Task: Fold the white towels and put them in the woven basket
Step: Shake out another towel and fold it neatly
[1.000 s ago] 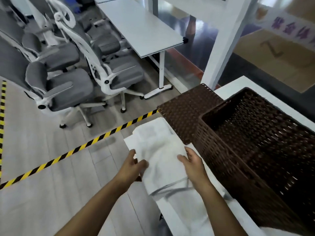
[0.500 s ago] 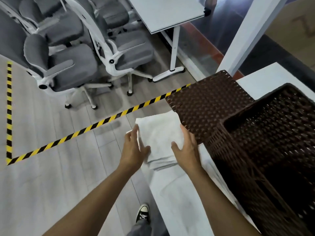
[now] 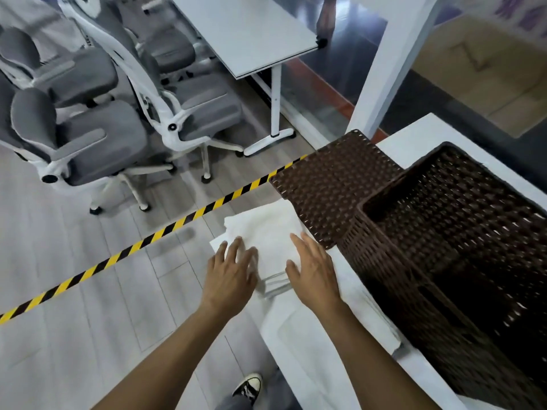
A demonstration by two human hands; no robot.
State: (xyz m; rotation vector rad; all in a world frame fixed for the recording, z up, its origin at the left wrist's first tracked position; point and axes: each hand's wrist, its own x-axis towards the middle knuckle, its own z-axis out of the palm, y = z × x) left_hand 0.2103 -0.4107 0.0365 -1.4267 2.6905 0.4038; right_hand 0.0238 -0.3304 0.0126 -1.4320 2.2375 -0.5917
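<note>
On the white table point(image 3: 331, 377) edge, nearest: left hand point(image 3: 229, 275) and right hand point(image 3: 315, 269), both flat with fingers straight, pressing the folded white cloth towel point(image 3: 268, 232). Towel is a layered rectangle, slightly rumpled, stacked edges showing between the hands at 6 o'clock. Flat brown woven lid point(image 3: 333, 186) touches it at 2 o'clock. Deep dark-brown woven basket point(image 3: 393, 273) at 3 o'clock, just beside the right hand.
</note>
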